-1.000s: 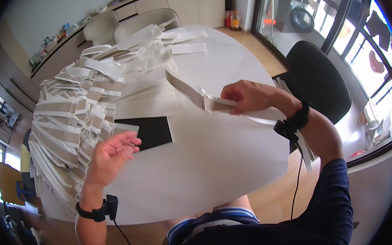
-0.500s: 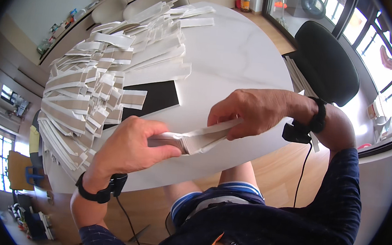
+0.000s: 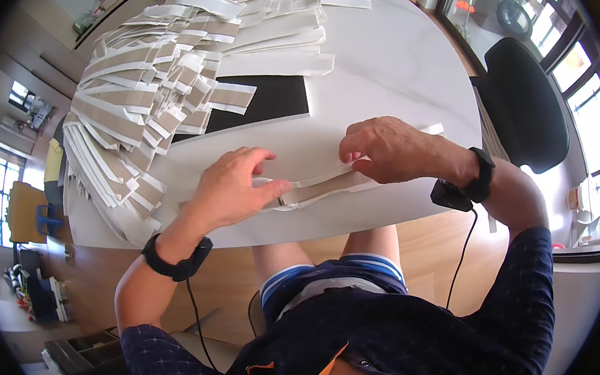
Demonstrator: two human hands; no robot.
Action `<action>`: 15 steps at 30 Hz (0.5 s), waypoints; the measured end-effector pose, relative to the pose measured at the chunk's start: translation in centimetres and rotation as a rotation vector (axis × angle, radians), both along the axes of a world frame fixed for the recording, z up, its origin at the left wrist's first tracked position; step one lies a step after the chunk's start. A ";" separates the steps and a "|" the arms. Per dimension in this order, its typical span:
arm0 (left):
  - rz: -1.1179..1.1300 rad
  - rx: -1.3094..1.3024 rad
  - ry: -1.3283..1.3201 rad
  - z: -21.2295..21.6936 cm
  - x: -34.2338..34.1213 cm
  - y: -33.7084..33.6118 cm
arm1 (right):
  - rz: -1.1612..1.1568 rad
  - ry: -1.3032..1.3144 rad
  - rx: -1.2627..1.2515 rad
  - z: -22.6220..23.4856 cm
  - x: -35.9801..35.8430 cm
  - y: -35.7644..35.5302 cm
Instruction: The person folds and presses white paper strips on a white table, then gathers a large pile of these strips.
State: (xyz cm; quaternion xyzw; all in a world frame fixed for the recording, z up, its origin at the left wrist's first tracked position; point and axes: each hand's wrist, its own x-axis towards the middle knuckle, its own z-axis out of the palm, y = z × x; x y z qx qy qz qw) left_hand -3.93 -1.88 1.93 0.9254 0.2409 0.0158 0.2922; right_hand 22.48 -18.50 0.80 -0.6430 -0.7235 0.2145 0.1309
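A long strip [image 3: 324, 189] with white edges and a beige middle band lies bowed along the near side of the white table, running beneath both hands. My left hand [image 3: 233, 189] is over its left part, thumb and fingers apart, the thumb just above or touching the strip. My right hand [image 3: 391, 151] has its fingers curled in at the strip's right part, thumb against its edge; the exact grip is partly hidden. The strip's white far end [image 3: 434, 129] shows beyond my right wrist. Left of my hands is a big heap of similar strips [image 3: 137, 104].
A flat black panel [image 3: 271, 101] lies partly under the heap. The round white table [image 3: 401, 61] curves in front of me. A black chair [image 3: 528, 107] stands at the right. Cables hang from devices on both wrists, such as the right wrist device [image 3: 450, 196].
My left hand has spread its fingers and let go of the strip. The bunched strip has straightened out lower along the table. The head view has shifted down.
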 end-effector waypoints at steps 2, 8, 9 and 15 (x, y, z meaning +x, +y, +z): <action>-0.019 0.084 0.053 -0.7 0.0 -0.4 | 0.008 -0.031 0.021 0.1 -0.5 0.1; -0.077 0.222 -0.130 -2.9 -0.9 -1.3 | 0.143 -0.075 0.240 -1.2 -3.4 0.6; -0.083 0.292 -0.205 -3.2 -1.0 -1.5 | 0.163 -0.074 0.267 -1.5 -3.7 1.0; -0.194 0.409 -0.298 -4.6 -1.6 -2.7 | 0.180 -0.235 0.368 -2.7 -4.5 1.6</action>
